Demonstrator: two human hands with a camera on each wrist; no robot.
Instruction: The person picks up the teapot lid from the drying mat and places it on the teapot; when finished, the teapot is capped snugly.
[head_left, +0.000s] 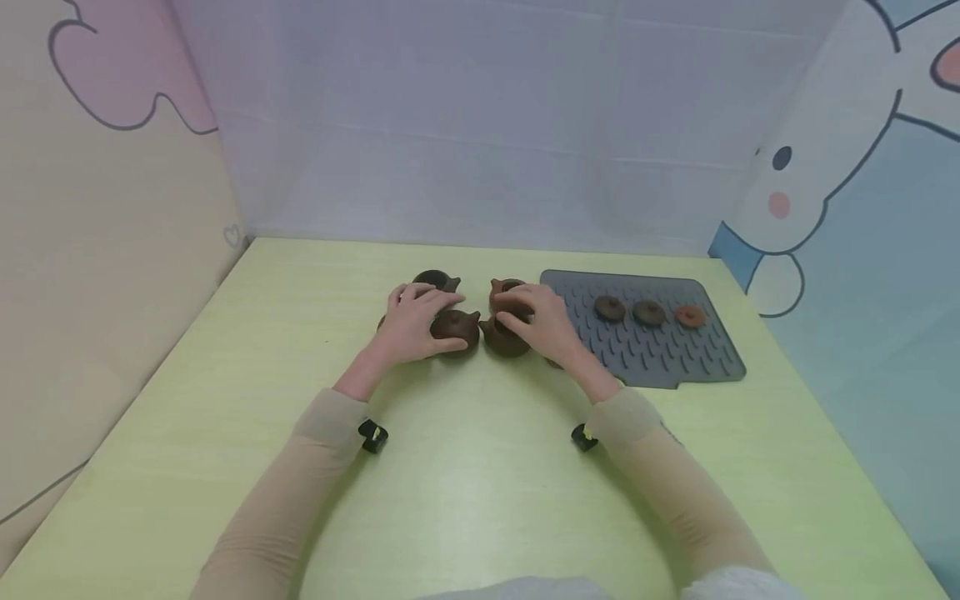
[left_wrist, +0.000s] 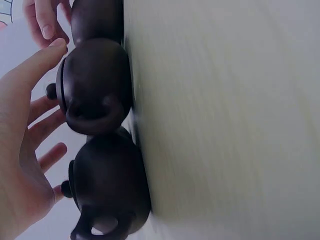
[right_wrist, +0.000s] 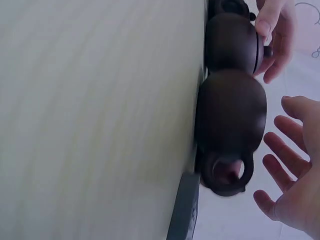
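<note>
Several small clay teapots stand close together at the table's middle. My left hand (head_left: 412,325) spreads over a lidded dark brown teapot (head_left: 467,333), its thumb tip close to the lid's edge in the left wrist view. Another lidded teapot (left_wrist: 112,175) stands beside that one, mostly hidden under this hand in the head view. My right hand (head_left: 543,321) hovers with parted, slightly bent fingers over a lidless dark teapot (right_wrist: 230,112); in the right wrist view a gap shows between them. Behind are an open dark teapot (head_left: 431,277) and a reddish teapot (head_left: 496,288), partly covered by my hands.
A grey ridged mat (head_left: 637,358) lies on the right of the table, its near-left corner by my right wrist. On it sit two dark lids (head_left: 611,309) and a reddish lid (head_left: 690,317). A fabric backdrop (head_left: 480,167) rises behind the table's far edge.
</note>
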